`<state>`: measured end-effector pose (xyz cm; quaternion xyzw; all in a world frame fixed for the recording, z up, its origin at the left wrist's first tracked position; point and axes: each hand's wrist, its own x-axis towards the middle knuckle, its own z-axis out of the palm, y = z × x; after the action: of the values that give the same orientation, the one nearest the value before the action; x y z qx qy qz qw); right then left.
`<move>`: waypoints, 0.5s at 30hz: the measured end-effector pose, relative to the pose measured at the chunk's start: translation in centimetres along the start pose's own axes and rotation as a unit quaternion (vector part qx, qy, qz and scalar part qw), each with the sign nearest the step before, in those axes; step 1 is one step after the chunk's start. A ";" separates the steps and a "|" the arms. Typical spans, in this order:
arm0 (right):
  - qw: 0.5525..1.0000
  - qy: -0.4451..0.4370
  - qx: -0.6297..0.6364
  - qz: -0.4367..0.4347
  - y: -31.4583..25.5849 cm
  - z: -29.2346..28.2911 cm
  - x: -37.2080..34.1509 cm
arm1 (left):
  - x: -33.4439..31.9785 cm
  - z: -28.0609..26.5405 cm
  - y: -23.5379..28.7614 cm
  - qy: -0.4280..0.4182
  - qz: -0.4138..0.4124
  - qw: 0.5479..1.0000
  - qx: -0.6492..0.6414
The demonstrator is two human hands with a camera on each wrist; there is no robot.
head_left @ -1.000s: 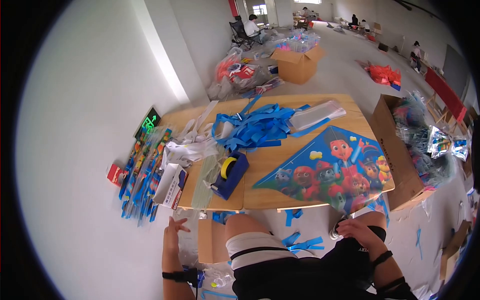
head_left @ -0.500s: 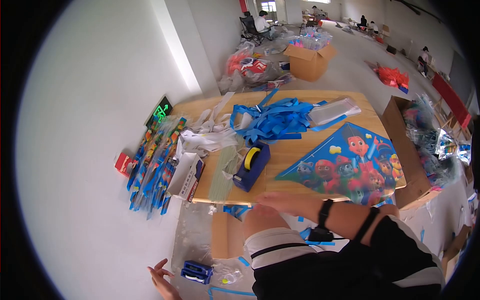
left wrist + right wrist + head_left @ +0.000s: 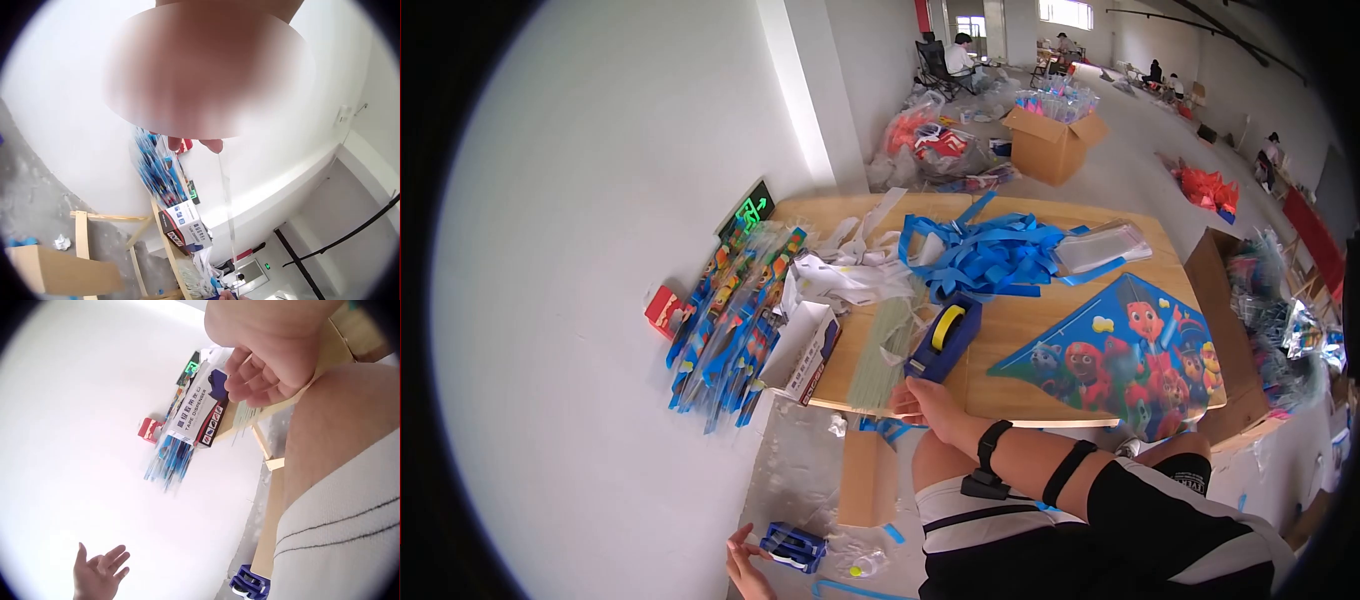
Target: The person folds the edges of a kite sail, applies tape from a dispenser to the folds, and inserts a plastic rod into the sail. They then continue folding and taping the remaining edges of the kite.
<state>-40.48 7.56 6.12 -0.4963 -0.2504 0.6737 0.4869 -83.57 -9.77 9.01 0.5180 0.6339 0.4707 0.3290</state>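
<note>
A thin clear strip [image 3: 229,200] runs in the left wrist view from a fingertip of my left hand [image 3: 206,69] down towards my right hand [image 3: 230,295]. Fingers of the left hand [image 3: 748,568] are spread, low at the left in the head view and beside the wall in the right wrist view [image 3: 100,575]. My right hand [image 3: 927,402] is at the table's front edge, against the near end of the blue tape dispenser [image 3: 943,340] with its yellow core. Its fingers [image 3: 253,381] are loosely bent; the thumb is hidden.
Pale sticks [image 3: 880,355], a tape dispenser carton [image 3: 802,352], white strips [image 3: 840,275], blue ribbons [image 3: 990,250] and a printed kite [image 3: 1125,355] lie on the table [image 3: 1040,400]. Wrapped bundles [image 3: 735,320] are left of it. Another blue dispenser [image 3: 792,547] is low down.
My right hand has swung from above my lap leftwards to the dispenser. The left hand has moved down and away from the table, then shifted slightly. The head view has turned left.
</note>
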 end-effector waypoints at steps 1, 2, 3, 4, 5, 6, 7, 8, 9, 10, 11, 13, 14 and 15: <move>1.000 0.015 0.008 -0.015 -0.1 0.1 0.2 | -0.3 0.5 1.7 0.019 0.005 1.000 0.022; 1.000 0.018 0.009 -0.014 -0.2 0.2 0.4 | -0.4 0.8 3.0 0.039 0.011 0.998 0.045; 0.999 0.032 0.022 -0.022 -0.4 0.4 0.4 | -0.5 1.0 3.7 0.036 0.010 0.998 0.046; 0.998 0.047 0.035 -0.029 -0.5 0.6 0.4 | -0.4 1.0 4.1 0.039 0.005 0.997 0.063; 0.998 0.050 0.038 -0.027 -0.5 0.9 0.3 | -0.4 1.0 4.5 0.043 -0.001 0.996 0.080; 0.997 0.053 0.047 -0.042 -0.4 1.1 0.3 | -0.4 1.1 4.7 0.040 -0.001 0.996 0.082; 0.995 0.058 0.056 -0.056 -0.4 1.2 0.3 | -0.4 1.3 4.8 0.045 0.003 0.996 0.072; 0.995 0.060 0.056 -0.055 -0.5 1.4 0.4 | -0.4 1.5 4.8 0.050 0.006 0.997 0.061; 0.995 0.061 0.062 -0.051 -0.4 1.5 0.6 | -0.3 1.6 4.7 0.047 0.005 0.997 0.062; 0.995 0.062 0.067 -0.047 -0.3 1.5 0.8 | -0.3 1.6 4.5 0.047 -0.001 0.997 0.057; 0.995 0.064 0.068 -0.046 -0.2 1.7 0.9 | -0.2 1.5 4.2 0.048 -0.006 0.997 0.053; 0.992 0.103 0.064 0.026 -0.2 1.9 0.9 | 0.1 1.3 2.6 0.042 -0.001 0.997 0.061; 0.992 0.104 0.065 0.026 -0.2 2.0 1.0 | 0.2 1.3 1.7 0.039 0.004 0.997 0.067; 0.992 0.120 0.036 0.032 -0.4 1.9 1.2 | 0.3 1.5 1.5 0.038 0.004 0.997 0.069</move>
<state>-42.11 9.03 6.67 -0.5633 -0.1496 0.6334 0.5090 -81.76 -9.07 9.95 0.5235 0.6747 0.4469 0.2664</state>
